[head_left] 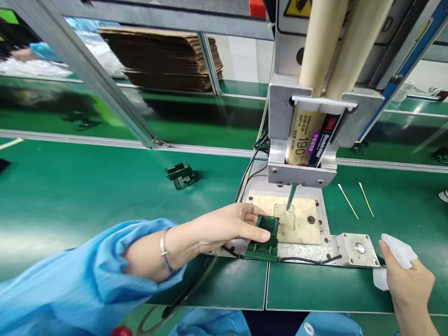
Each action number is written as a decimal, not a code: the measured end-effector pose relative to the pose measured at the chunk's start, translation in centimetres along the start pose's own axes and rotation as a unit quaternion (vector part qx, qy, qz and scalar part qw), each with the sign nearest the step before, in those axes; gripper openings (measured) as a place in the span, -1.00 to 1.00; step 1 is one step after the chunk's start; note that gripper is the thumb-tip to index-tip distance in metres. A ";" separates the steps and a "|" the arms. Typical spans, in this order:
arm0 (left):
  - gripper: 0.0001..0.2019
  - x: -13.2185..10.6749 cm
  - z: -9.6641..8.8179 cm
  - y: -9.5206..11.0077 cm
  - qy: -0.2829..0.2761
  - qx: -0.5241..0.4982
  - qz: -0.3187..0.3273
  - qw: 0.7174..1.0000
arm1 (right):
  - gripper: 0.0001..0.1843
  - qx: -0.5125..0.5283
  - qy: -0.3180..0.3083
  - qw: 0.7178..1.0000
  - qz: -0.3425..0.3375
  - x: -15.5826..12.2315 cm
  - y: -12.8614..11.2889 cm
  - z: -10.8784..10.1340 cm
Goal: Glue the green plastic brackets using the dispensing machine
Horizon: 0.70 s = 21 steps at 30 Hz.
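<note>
My left hand [228, 230] pinches a small dark green plastic housing [262, 250] between thumb and fingers. The housing is held at the left front of a cream fixture plate [307, 229] with a shallow clear recess. Above that recess points a greenish dispensing nozzle [291, 197], fed from an adhesive cartridge [311, 130] in a metal holder. At the right, my right hand [409, 281] is closed on a crumpled white wipe [399, 250], just beside a metal block with a round button [359, 247].
Two cotton swabs [348, 201] lie right of the fixture. Another dark plastic part [182, 175] sits on the green bench [100, 192] to the left. Black cables [248, 169] run beside the fixture. Behind the aluminium frame [107, 89] are stacked cardboard sheets [161, 60] and another person's sleeve [45, 51].
</note>
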<state>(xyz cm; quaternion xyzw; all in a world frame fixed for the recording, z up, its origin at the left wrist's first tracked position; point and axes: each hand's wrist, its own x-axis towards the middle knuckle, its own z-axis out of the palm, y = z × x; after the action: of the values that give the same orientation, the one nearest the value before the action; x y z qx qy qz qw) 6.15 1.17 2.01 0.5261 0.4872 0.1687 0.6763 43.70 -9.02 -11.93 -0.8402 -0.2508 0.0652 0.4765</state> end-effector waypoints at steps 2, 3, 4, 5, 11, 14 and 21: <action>-0.46 1.3 0.9 0.7 -0.017 -0.008 -0.011 1.000 | -0.43 0.010 -0.002 1.000 0.002 -0.1 0.1 0.0; -0.45 2.0 1.1 0.9 -0.017 -0.001 0.003 1.000 | -0.44 0.013 -0.004 1.000 0.000 -0.1 0.1 0.0; -0.43 2.6 1.2 1.1 -0.016 0.008 0.020 1.000 | -0.44 0.014 -0.008 1.000 -0.002 -0.1 0.2 0.0; -0.43 3.2 1.3 1.1 -0.016 0.018 0.036 0.999 | -0.43 0.014 -0.010 1.000 -0.004 0.0 0.3 0.0; -0.32 5.7 1.6 -0.4 0.026 0.098 0.127 0.987 | -0.39 0.017 -0.015 0.999 -0.025 0.1 0.8 0.2; -0.33 5.8 1.7 -1.2 0.042 0.146 0.154 0.976 | -0.39 0.025 -0.005 0.999 -0.029 -0.3 0.0 -0.1; -0.22 2.6 -0.5 -1.6 0.179 0.364 0.220 0.887 | -0.36 0.021 -0.071 0.997 -0.035 -0.8 -2.8 -0.8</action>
<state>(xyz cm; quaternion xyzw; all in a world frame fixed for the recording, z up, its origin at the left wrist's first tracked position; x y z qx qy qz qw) 6.48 2.73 -0.64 0.7896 0.4992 0.2155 0.2842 42.28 -8.87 -9.27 -0.8142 -0.3114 0.1128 0.4768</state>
